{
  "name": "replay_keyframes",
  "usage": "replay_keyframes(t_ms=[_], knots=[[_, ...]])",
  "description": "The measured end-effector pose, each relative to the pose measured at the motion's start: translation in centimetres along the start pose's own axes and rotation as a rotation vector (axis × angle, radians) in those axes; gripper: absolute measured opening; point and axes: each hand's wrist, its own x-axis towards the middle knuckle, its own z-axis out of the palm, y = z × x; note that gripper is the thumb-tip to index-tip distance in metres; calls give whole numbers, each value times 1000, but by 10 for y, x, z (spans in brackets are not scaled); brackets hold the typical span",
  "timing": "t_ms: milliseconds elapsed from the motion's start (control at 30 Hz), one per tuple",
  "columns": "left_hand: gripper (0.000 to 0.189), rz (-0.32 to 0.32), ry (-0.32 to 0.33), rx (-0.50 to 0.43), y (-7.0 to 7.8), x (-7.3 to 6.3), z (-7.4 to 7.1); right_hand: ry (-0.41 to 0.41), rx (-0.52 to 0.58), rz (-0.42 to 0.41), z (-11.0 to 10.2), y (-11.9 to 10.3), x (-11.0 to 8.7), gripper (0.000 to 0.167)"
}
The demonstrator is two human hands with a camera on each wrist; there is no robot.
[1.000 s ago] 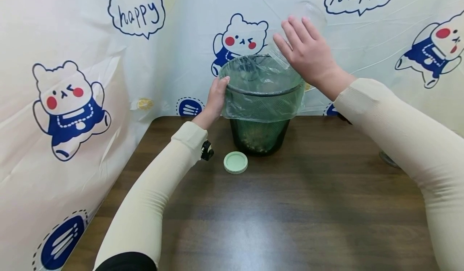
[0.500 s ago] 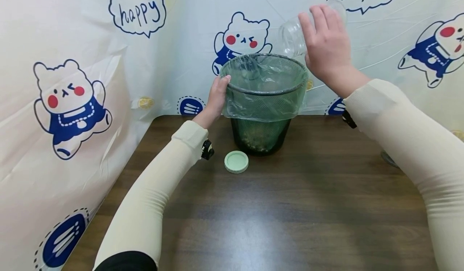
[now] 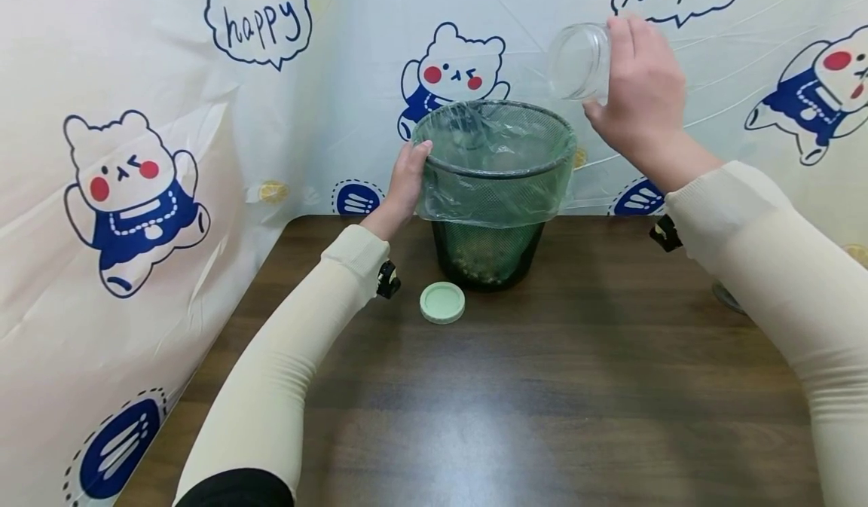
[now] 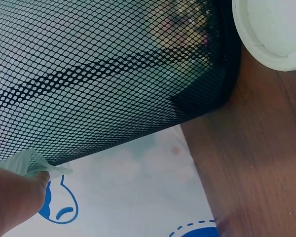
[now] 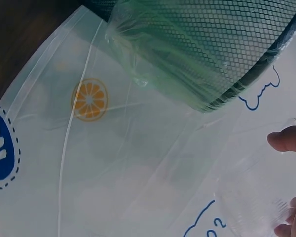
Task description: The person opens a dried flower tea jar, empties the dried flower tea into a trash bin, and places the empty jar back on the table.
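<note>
At the left side of a black mesh trash bin (image 3: 491,255), my left hand (image 3: 405,179) grips the rim through a pale green plastic bag (image 3: 498,198) that lines the bin and folds over its edge. In the left wrist view the thumb presses a fold of the bag (image 4: 29,162) against the mesh. Up and to the right of the bin, my right hand (image 3: 640,89) holds a clear jar (image 3: 579,62) tilted on its side, its round mouth facing left. No contents show in the jar. Small light bits are visible through the mesh at the bin's bottom.
A pale green round lid (image 3: 442,303) lies on the brown wooden table (image 3: 475,401), just in front of the bin. Partly hidden by the right sleeve is a small round object (image 3: 728,297). A printed curtain (image 3: 353,55) hangs behind and along the left.
My right hand has moved right, away from above the bin, and has turned the jar so its mouth now shows. The left hand has stayed at the rim.
</note>
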Motion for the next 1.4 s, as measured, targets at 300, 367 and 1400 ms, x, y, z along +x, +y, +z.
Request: replay_keyframes(t_ms=[300, 367, 1400], knots=[[74, -35, -6, 52, -1, 0, -2, -129, 79, 271, -15, 5, -10, 79], [75, -44, 0, 59, -1, 0, -2, -135, 114, 313, -18, 7, -13, 79], [68, -19, 18, 49, 1, -1, 0, -407, 418, 678, -32, 17, -87, 81]])
